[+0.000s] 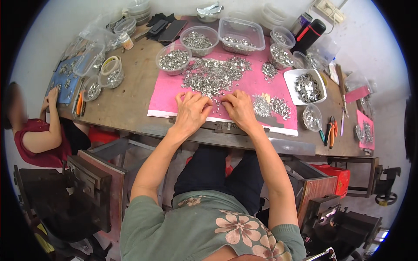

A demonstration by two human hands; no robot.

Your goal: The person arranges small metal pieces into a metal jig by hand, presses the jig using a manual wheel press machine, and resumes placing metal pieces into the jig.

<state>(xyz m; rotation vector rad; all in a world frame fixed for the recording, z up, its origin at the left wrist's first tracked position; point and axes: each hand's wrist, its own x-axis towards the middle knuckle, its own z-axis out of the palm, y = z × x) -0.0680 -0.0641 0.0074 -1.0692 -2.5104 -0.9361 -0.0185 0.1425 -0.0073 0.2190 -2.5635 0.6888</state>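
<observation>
Both my hands work at the near edge of a large pile of small shiny metal parts, spread on a pink mat. My left hand is bent over the mat, its fingertips drawn together at the pile's lower edge; whatever they pinch is too small to make out. Just across a narrow gap, my right hand has thumb and forefinger pressed together, and what lies between them is hidden. A few loose metal pieces lie between the hands. Beside my right hand are a bundle of thin metal pins and a smaller heap of metal parts.
Clear plastic tubs of metal parts line the back, with a white tray at right. Orange-handled pliers lie right, another orange-handled tool left. A black bottle stands behind. A co-worker's hand works over a blue mat.
</observation>
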